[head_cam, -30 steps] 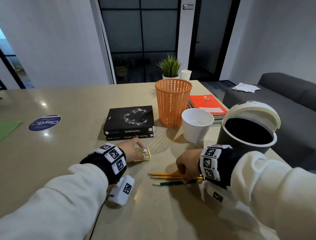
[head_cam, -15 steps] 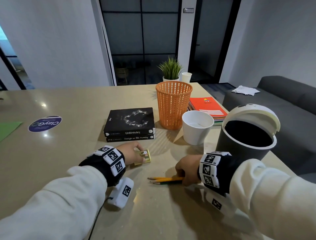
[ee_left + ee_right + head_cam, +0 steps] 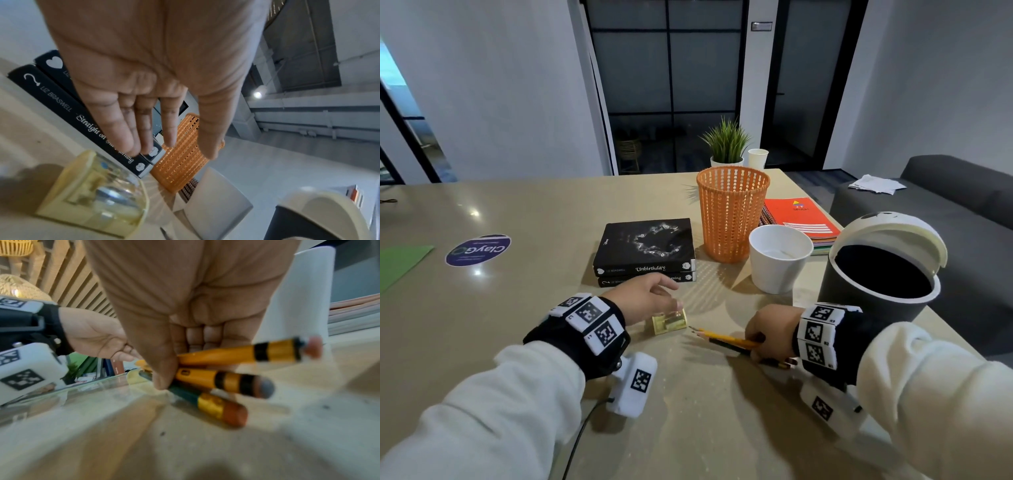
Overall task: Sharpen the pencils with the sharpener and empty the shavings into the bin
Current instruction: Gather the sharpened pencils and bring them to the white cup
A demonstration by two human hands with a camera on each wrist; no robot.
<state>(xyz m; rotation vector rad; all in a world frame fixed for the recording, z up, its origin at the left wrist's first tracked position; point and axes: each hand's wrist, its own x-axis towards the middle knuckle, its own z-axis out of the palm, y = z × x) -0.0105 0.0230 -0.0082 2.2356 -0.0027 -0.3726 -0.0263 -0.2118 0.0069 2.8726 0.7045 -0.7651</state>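
While the right hand [image 3: 770,334] curls its thumb and fingers around a bundle of three pencils [image 3: 726,340], two yellow and one dark green, their tips point toward ten o'clock in the head view and their eraser ends stick out behind the palm. In the right wrist view the green pencil [image 3: 207,400] lies lowest, close to the table [image 3: 688,428]; whether it touches is unclear.

The left hand [image 3: 643,301] hovers above the sharpener [image 3: 669,321], fingers straight and slightly apart, holding nothing. The left wrist view shows a gap between the fingertips [image 3: 133,146] and the sharpener's clear yellow case [image 3: 96,198], which sits on the table just at nine o'clock from the pencil tips.

The bin [image 3: 880,274], lid tipped open, stands at one o'clock from the right hand. A white cup [image 3: 779,260] is at twelve o'clock from that hand, an orange mesh basket [image 3: 732,214] beyond it, and two stacked black books [image 3: 647,251] at twelve o'clock from the left hand.
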